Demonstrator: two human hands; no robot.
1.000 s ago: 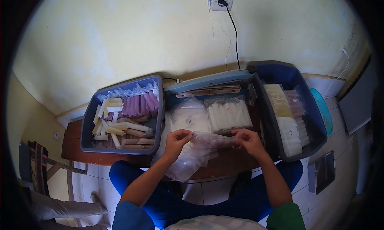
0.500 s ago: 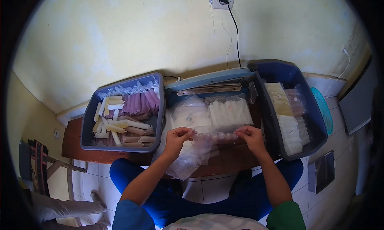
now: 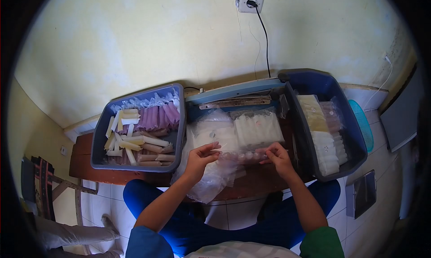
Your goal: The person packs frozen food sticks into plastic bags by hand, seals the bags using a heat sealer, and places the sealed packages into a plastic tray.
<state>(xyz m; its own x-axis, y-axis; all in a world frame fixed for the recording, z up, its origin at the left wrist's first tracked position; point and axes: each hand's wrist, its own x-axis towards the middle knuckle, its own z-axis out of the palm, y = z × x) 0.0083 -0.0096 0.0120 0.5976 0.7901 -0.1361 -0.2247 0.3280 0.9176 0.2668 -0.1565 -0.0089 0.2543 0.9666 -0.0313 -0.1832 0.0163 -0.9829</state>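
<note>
While right-hand fingers [image 3: 272,149] pinch clear plastic [image 3: 232,157], rounded pinkish tubes [image 3: 247,157] bulge.

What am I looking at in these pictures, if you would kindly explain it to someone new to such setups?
There is no machine arm here: you see a person's bare hands, and every picture comes from one head-worn camera looking forward and down. The right hand pinches one end of a clear plastic bag holding pinkish tubes; the left hand is at its other end, though its grip is unclear. On the wooden table lies a bagged pack of white tubes. The left tub holds purple, yellowish and brownish tubes; the right tub holds bagged packs.
</note>
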